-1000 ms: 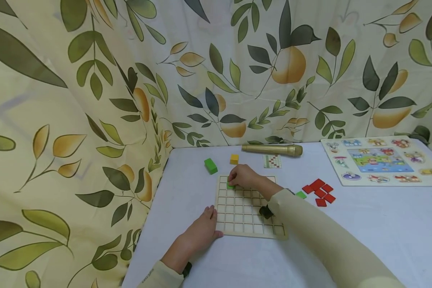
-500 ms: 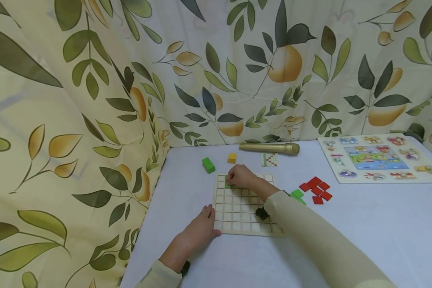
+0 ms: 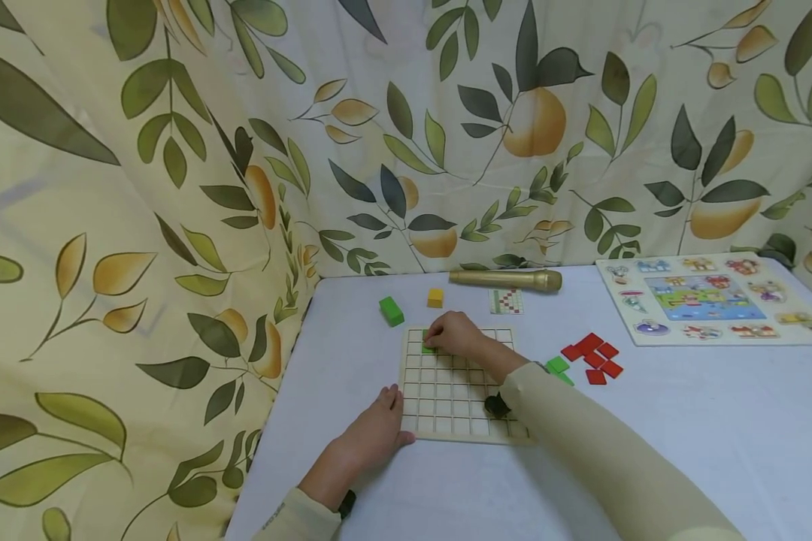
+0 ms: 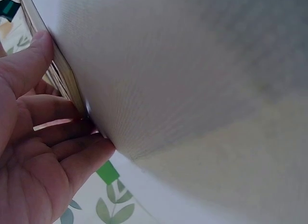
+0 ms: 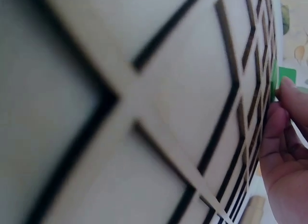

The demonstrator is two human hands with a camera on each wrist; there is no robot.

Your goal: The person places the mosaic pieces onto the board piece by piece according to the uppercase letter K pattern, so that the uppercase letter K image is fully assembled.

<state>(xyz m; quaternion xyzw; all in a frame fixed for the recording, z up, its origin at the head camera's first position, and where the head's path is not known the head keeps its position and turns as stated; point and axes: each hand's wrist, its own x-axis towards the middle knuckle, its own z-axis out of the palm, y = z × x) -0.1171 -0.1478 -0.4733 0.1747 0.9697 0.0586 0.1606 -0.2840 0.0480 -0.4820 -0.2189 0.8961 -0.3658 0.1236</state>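
A pale wooden grid board [image 3: 445, 406] lies on the white table, its cells mostly bare. My right hand [image 3: 455, 333] reaches over its far left part and pinches a small green square tile [image 3: 428, 343] at a cell in the far row. Thumb and fingertips sit right at that tile [image 5: 274, 82] in the right wrist view. At the board's left edge, my left hand [image 3: 374, 430] rests with its fingers extended along the side and its thumb at the near corner. In the left wrist view, the thumb [image 4: 37, 55] and fingertips touch the board's edge.
Beyond the board are a green block [image 3: 391, 311], a yellow block [image 3: 435, 298], a gold microphone [image 3: 505, 280] and a small pattern card [image 3: 506, 301]. Right of it lie loose green tiles [image 3: 558, 365] and several red tiles [image 3: 590, 343]. A picture puzzle board [image 3: 632, 321] sits far right.
The right hand stays at the same cell with the green tile, its fingers shifting only slightly. The left hand holds its place. The head view has shifted a little.
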